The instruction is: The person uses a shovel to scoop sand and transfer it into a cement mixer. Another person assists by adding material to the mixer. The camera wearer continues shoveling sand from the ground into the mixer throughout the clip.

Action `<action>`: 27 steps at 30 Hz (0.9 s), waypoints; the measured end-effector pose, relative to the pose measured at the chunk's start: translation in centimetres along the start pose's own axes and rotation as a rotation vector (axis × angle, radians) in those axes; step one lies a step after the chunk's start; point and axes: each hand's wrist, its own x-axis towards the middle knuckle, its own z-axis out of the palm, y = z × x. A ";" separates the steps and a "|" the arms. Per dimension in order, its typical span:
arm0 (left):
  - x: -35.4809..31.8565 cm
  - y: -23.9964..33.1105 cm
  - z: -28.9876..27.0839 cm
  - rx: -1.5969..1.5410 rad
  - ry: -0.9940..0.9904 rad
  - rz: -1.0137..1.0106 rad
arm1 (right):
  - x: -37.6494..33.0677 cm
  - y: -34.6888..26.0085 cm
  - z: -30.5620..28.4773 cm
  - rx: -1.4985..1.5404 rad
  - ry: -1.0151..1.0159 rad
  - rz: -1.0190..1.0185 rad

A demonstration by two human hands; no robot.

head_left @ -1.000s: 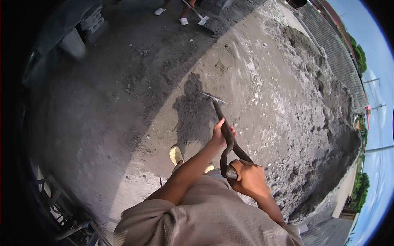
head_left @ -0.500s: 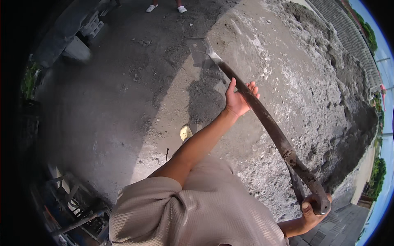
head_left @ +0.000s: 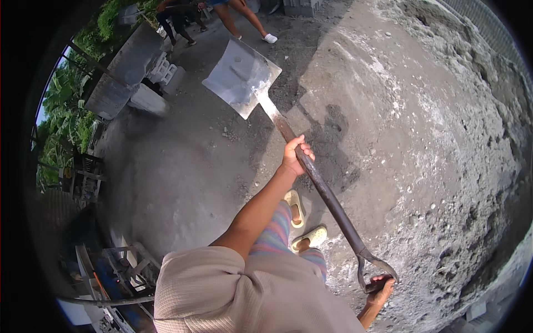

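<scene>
Left hand [head_left: 294, 157] clenched round the shovel [head_left: 311, 172] mid-shaft. Right hand [head_left: 380, 289] gripping its end handle. Blade raised over grey ground [head_left: 183, 172], empty.

hands: left [head_left: 293, 157] grips shovel [head_left: 311, 172] mid-shaft | right [head_left: 381, 289] holds D-handle | blade raised (bare metal) over concrete ground [head_left: 183, 172]

Outdoor building site, seen in daylight. Bare grey ground [head_left: 183, 166] is covered with dust and cement residue. A broad heap of grey sand and gravel [head_left: 444, 166] is spread along the right side. Concrete blocks [head_left: 164, 69] are stacked beside a grey slab [head_left: 119, 72] at upper left. A steel shovel [head_left: 244, 77] is raised. Green foliage [head_left: 61, 122] is seen at the left edge.
</scene>
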 end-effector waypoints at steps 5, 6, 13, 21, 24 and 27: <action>3.4 1.3 -9.1 0.131 0.419 -0.045 | -1.6 7.1 4.7 0.240 0.429 0.408; 4.2 -0.6 -11.8 0.147 0.489 -0.107 | -2.2 9.1 3.6 0.232 0.495 0.445; -2.3 -20.5 -28.5 0.190 0.776 -0.759 | -15.2 9.9 -4.6 -0.208 1.112 0.513; -11.8 -35.4 -29.4 0.023 0.982 -1.184 | -15.2 -0.2 -0.5 -0.601 1.628 0.354; -9.7 -36.5 -33.9 -0.033 0.981 -1.170 | -11.0 0.4 0.6 -0.638 1.640 0.241; -3.8 -35.2 -38.6 -0.165 1.179 -0.973 | -9.7 8.1 -8.2 -0.364 1.378 0.488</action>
